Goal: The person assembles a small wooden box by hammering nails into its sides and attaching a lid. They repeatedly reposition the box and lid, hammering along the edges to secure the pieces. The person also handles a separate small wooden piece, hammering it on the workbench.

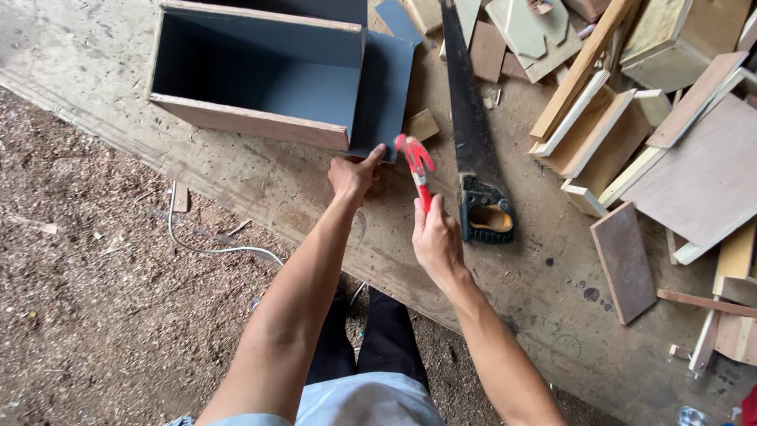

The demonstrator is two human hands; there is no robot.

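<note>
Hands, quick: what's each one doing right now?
Left hand: fingers pressed on the grey-painted wooden panel, gripping nothing visible.
Right hand: closed around the red-handled hammer.
</note>
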